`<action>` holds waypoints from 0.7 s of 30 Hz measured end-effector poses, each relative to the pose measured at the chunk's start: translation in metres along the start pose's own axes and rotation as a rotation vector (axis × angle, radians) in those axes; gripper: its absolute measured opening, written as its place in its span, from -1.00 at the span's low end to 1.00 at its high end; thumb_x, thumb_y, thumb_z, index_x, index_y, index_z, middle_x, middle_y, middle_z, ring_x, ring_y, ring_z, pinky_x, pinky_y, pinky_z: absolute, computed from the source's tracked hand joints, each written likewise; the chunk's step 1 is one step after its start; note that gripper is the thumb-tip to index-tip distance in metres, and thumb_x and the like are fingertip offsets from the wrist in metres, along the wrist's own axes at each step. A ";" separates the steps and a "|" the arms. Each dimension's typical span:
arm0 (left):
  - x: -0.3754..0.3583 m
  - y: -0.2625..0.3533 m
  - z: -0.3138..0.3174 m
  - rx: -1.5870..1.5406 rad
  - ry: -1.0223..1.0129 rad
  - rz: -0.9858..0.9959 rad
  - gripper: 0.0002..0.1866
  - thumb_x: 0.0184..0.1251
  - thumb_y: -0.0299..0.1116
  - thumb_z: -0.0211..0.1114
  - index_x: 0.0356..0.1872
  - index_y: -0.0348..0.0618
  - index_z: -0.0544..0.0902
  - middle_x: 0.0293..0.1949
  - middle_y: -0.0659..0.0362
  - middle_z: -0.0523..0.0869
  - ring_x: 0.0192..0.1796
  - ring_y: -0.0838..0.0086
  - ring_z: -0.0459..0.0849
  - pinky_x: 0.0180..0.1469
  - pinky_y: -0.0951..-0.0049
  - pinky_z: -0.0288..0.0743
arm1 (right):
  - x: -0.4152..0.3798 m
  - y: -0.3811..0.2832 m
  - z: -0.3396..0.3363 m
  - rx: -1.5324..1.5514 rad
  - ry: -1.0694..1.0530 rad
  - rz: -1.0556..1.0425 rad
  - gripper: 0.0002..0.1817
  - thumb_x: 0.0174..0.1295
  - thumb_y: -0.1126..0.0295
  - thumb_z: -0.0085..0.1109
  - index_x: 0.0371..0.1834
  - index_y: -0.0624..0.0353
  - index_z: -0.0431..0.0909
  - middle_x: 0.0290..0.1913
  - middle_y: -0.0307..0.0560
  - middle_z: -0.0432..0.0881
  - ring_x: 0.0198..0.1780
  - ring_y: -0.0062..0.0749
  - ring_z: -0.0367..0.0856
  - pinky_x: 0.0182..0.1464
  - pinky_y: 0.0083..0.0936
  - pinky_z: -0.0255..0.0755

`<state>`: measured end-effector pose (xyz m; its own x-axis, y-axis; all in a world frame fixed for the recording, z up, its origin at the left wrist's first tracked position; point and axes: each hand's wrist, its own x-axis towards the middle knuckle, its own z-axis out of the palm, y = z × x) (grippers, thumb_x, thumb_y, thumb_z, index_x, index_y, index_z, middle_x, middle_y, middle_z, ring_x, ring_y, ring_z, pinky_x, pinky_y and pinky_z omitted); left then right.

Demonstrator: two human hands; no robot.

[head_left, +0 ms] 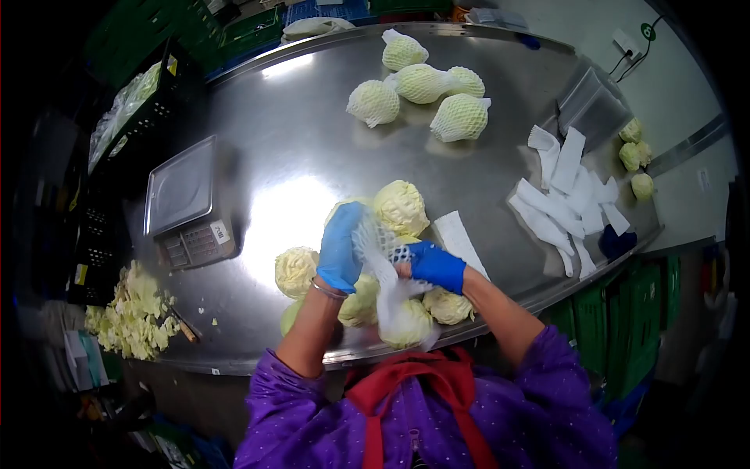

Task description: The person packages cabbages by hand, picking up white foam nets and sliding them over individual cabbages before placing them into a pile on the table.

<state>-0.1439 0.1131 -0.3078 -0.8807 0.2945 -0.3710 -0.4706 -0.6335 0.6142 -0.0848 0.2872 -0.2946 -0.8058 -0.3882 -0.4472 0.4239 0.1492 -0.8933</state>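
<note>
My left hand (341, 246), in a light blue glove, is closed at one end of a white foam net sleeve (379, 254). My right hand (437, 267), in a darker blue glove, grips the same stretched net from the other side. The net's loose tail hangs toward the table's front edge. Just beyond the hands sits a bare pale cabbage (401, 209); part of another pale green shape shows behind my left hand. More cabbages surround my wrists: one at the left (296, 271), one below the net (406, 323), and one by my right wrist (449, 305).
Several net-wrapped cabbages (461, 119) lie at the back of the steel table (297, 117). Flat foam sleeves (566, 203) are piled right, beside a clear plastic bin (591, 105). A scale (187, 199) stands left. Trimmed leaves (137, 313) and a knife (186, 328) lie front left.
</note>
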 end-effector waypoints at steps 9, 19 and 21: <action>0.091 0.005 -0.017 1.284 -0.097 0.153 -0.70 0.17 -0.18 0.17 -0.33 -0.24 0.62 -0.42 0.07 0.67 -0.36 0.36 0.60 -0.27 0.45 0.45 | 0.035 0.017 -0.078 0.588 0.221 -0.014 -0.67 0.09 0.27 0.19 -0.15 0.27 0.52 -0.18 -0.04 0.61 -0.23 -0.44 0.57 -0.20 -0.53 0.43; 0.163 -0.010 0.006 1.983 -0.314 -0.029 -0.51 0.28 0.01 -0.07 -0.07 -0.18 0.57 -0.14 -0.09 0.61 -0.06 0.06 0.57 0.02 0.27 0.38 | 0.116 0.136 -0.102 -0.049 0.894 0.099 -0.59 0.17 0.22 -0.10 -0.06 0.31 0.50 -0.04 0.28 0.51 0.03 0.05 0.48 0.01 -0.29 0.36; 0.190 -0.038 -0.013 1.860 -0.502 0.065 -0.55 0.30 -0.06 -0.10 -0.03 -0.16 0.55 -0.07 -0.06 0.59 -0.05 0.09 0.57 0.04 0.29 0.38 | 0.103 0.122 -0.111 0.016 0.819 0.215 -0.58 0.21 0.21 -0.17 -0.04 0.28 0.49 -0.03 0.23 0.52 0.03 0.01 0.49 0.01 -0.30 0.36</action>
<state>-0.2925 0.1832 -0.4105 -0.6695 0.6680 -0.3249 0.3997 0.6926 0.6005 -0.1621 0.3660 -0.4551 -0.7493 0.4298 -0.5038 0.6033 0.1292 -0.7870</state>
